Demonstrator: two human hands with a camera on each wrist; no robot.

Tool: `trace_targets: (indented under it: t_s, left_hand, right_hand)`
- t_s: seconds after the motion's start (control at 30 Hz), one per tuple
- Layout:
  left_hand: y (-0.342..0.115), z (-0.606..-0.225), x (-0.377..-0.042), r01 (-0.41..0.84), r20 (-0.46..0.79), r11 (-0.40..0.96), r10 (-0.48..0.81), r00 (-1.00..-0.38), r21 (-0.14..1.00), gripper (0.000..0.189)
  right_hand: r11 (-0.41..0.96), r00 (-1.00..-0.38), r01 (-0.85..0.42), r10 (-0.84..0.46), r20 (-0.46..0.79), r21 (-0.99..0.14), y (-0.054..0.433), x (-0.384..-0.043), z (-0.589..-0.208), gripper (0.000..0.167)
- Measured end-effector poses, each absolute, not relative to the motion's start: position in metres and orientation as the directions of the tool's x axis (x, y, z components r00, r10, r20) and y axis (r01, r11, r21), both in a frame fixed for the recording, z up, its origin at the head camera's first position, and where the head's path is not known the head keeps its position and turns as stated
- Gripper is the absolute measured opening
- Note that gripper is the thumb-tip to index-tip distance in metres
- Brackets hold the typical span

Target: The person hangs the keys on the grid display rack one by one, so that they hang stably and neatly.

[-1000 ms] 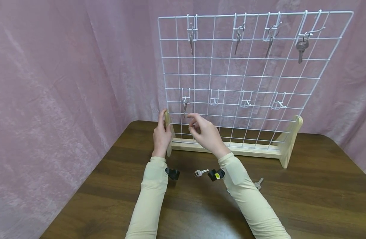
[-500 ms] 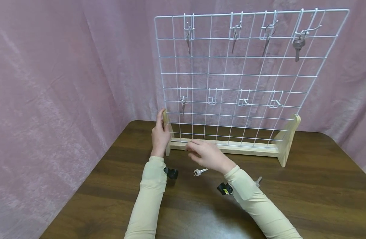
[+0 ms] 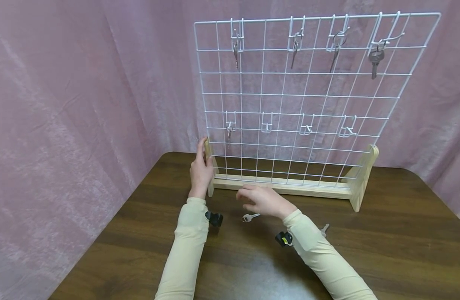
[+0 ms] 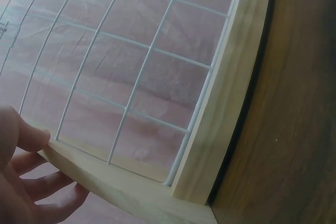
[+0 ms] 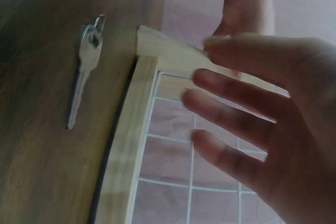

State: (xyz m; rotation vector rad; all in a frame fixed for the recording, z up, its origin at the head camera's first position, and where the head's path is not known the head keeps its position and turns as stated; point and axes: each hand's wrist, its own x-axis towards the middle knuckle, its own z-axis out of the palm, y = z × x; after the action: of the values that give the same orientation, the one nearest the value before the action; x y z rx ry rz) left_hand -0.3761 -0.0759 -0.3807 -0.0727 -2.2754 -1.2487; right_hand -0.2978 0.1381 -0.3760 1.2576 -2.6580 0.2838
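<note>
Right hand (image 3: 266, 201) holds nothing, fingers loosely bent and apart, just above a key (image 5: 88, 57). Key is silver, broad head, slim blade, small ring (image 5: 102, 20) at the head; lies flat on table (image 3: 140, 233). Gap between key and base of rack (image 3: 312, 191); table edges well off. Blade points right, long axis roughly along base. Left hand (image 3: 201, 171) grips rack's left end.

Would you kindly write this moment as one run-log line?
left hand: grips stand | right hand: empty, above table, near loose key | lower hooks: one with hung key, three bare
</note>
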Motion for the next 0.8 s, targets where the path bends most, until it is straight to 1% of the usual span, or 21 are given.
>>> trace_targets:
  t_s: [0.1,0.23,0.57,0.8]
  left_hand:
    - [-0.076,-0.381,-0.377,0.291,0.477,0.569,-0.206,-0.855,0.769,0.063]
    - [-0.076,-0.381,-0.379,0.292,0.478,0.566,-0.211,-0.852,0.771,0.063]
    - [-0.075,-0.381,-0.379,0.299,0.478,0.563,-0.198,-0.856,0.77,0.063]
    - [-0.074,-0.381,-0.378,0.314,0.499,0.564,-0.208,-0.841,0.764,0.066]
  right_hand:
    - [0.624,-0.638,-0.77,-0.758,0.136,-0.132,0.14,-0.299,-0.38,0.028]
    - [0.625,-0.638,-0.76,-0.769,0.024,-0.181,0.139,-0.301,-0.387,0.03]
    - [0.615,-0.608,-0.759,-0.787,-0.103,-0.213,0.138,-0.305,-0.401,0.019]
    - [0.609,-0.603,-0.759,-0.791,-0.105,-0.23,0.138,-0.307,-0.404,0.017]
